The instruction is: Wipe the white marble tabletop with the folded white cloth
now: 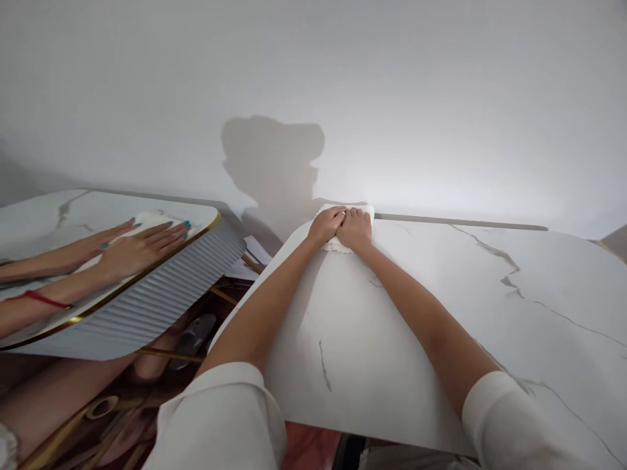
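Note:
A folded white cloth (pixel 336 245) lies on the white marble-patterned table (pixel 372 339), at its far edge close to the wall. My left hand (pixel 327 225) presses down on the cloth, its fingers bent over it and pointing right. Right beside it, touching it, my right hand (pixel 356 228) grips the same cloth with curled fingers. Most of the cloth's middle is hidden under both hands. Both my arms reach straight out across the tabletop.
At left, another person's hands (pixel 142 251) rest on a white cloth (pixel 149 220) on a second marble-patterned table (pixel 29 212) with gold trim and a ribbed side. A gap separates the tables. A grey slipper (pixel 193 339) shows below. The wall (pixel 416 98) stands behind both tables.

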Motion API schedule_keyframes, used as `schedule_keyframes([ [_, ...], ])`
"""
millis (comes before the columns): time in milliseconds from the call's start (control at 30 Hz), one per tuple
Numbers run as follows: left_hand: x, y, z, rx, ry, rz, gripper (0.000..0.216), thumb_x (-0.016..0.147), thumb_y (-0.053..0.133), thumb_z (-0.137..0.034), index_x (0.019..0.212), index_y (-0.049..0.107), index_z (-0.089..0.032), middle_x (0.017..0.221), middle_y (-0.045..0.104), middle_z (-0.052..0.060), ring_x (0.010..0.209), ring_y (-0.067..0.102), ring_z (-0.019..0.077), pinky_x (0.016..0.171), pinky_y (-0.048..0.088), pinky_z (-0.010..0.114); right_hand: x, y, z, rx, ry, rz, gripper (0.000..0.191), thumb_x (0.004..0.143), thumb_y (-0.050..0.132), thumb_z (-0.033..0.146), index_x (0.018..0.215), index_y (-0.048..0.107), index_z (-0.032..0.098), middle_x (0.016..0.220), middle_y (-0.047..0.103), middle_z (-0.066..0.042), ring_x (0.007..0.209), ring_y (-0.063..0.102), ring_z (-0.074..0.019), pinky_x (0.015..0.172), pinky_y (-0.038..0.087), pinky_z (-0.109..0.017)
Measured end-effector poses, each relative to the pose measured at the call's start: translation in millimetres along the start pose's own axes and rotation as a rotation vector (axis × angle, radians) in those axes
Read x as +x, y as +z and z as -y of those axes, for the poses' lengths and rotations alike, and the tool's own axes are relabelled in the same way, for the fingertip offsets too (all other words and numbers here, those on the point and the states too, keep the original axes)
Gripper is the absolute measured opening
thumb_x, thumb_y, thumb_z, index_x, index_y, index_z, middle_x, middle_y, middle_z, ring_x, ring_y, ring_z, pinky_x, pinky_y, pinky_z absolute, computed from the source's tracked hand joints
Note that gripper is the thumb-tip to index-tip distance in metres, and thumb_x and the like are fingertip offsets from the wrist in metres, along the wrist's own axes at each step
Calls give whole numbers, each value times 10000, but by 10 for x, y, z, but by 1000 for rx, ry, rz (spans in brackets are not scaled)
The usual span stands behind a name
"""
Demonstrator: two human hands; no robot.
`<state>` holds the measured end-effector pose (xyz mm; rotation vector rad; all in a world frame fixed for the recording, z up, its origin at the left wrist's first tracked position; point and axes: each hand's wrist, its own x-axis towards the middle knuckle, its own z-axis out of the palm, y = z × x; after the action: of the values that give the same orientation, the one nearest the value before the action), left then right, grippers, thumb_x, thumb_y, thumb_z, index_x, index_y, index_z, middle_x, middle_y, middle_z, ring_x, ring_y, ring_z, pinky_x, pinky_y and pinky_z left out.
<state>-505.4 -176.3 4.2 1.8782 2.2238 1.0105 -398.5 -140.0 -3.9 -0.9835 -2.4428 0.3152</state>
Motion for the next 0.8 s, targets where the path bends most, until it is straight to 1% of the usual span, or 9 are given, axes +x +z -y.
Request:
schedule_keyframes([
  [100,-29,-1,-8,10,9,4,458,848,341,-296,1158,656,-174,1312,604,40,1255,503,186,1099,334,293,-41,-49,26,-24,19,26,481,930,328,208,1352,461,21,1414,460,-195,1325,340,-304,1093,217,-465],
  [200,-131,-5,-37,30,31,5,485,851,332,-294,1217,620,-158,1348,574,49,1276,481,176,1114,316,299,-151,-116,67,-49,27,56,500,939,321,220,1380,425,10,1449,425,-181,1351,305,-293,1108,188,-440],
  [300,-301,-32,-68,56,48,11,500,864,315,-297,1253,594,-152,1371,552,52,1285,473,177,1122,313,317,-334,-158,137,-69,11,54,500,938,329,217,1389,419,21,1455,418,-181,1356,303,-288,1103,192,-441],
  [400,-537,-93,-87,94,62,0,493,882,297,-299,1252,593,-160,1369,553,54,1283,476,185,1126,318,339,-573,-169,253,-60,-27,-7,482,939,332,210,1368,452,27,1435,445,-189,1339,334,-292,1099,196,-448],
  [467,-734,-156,-102,124,84,-4,486,888,294,-294,1253,587,-161,1364,557,56,1288,470,188,1130,318,353,-747,-175,359,-47,-46,-26,485,938,330,209,1364,458,15,1429,452,-195,1335,343,-298,1101,196,-453],
  [567,-1101,-269,-145,187,92,2,468,887,296,-266,1244,585,-173,1347,571,52,1290,467,189,1137,320,372,-1032,-209,543,-35,-73,18,510,930,332,207,1386,426,-3,1447,429,-198,1351,327,-300,1110,193,-458],
  [700,-1720,-427,-251,286,50,-41,470,898,267,-248,1239,576,-154,1341,571,84,1273,482,206,1124,350,417,-1477,-320,791,-2,-168,94,536,928,340,222,1402,393,-22,1464,404,-199,1367,305,-305,1126,175,-463],
  [800,-2199,-520,-380,337,33,-69,476,902,262,-262,1239,576,-140,1329,578,98,1271,483,220,1124,350,437,-1826,-434,929,42,-258,148,553,920,359,239,1408,382,-22,1472,396,-193,1373,299,-302,1133,174,-462],
])
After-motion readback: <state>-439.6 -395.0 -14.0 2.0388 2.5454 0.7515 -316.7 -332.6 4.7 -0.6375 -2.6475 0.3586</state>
